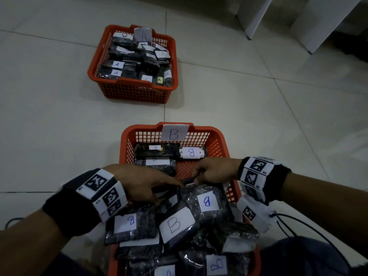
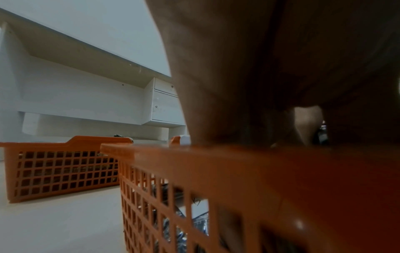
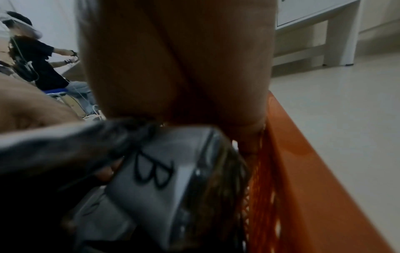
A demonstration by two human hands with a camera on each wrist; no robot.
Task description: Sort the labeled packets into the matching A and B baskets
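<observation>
Several black packets with white B labels are heaped in the near orange basket (image 1: 256, 257). My right hand (image 1: 196, 180) pinches the top edge of the B packet (image 1: 207, 202) lying highest on the heap. That packet's label (image 3: 155, 171) fills the right wrist view under my fingers (image 3: 184, 68). My left hand (image 1: 169, 185) reaches in from the left, its fingers stretched out and touching the same edge. The B basket (image 1: 217, 136) stands just beyond my hands with three packets inside. Farther away on the left, the A basket (image 1: 132, 90) is full of A packets.
All baskets stand on pale floor tiles (image 1: 258, 116). White furniture legs (image 1: 253, 20) rise at the far right. Black cables (image 1: 310, 226) trail by my right arm. Another person (image 3: 32, 56) sits in the background of the right wrist view. A basket rim (image 2: 238, 154) lies under my left palm.
</observation>
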